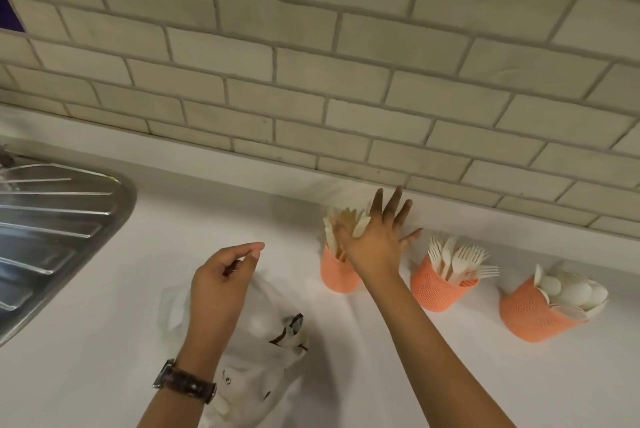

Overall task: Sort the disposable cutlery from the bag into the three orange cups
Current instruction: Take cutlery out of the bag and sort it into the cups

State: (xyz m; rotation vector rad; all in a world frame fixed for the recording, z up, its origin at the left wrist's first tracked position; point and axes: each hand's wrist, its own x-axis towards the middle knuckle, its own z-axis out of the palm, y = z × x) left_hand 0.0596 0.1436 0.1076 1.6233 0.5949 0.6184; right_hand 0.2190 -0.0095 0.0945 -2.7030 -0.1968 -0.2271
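Observation:
Three orange mesh cups stand in a row near the tiled wall. The left cup (335, 277) holds pale knives (337, 228), the middle cup (437, 289) holds white forks (457, 259), and the right cup (530, 315) holds white spoons (571, 290). My right hand (377, 237) is spread flat over the knives in the left cup, fingers apart. My left hand (221, 280) hovers above the translucent plastic bag (256, 355), fingers curled loosely with nothing visible in them. The bag lies crumpled on the white counter with some cutlery inside.
A steel sink drainboard (52, 233) fills the left edge. The white counter (121, 358) runs to a beige tiled wall (311, 81) right behind the cups. I wear a watch (185, 381) on my left wrist.

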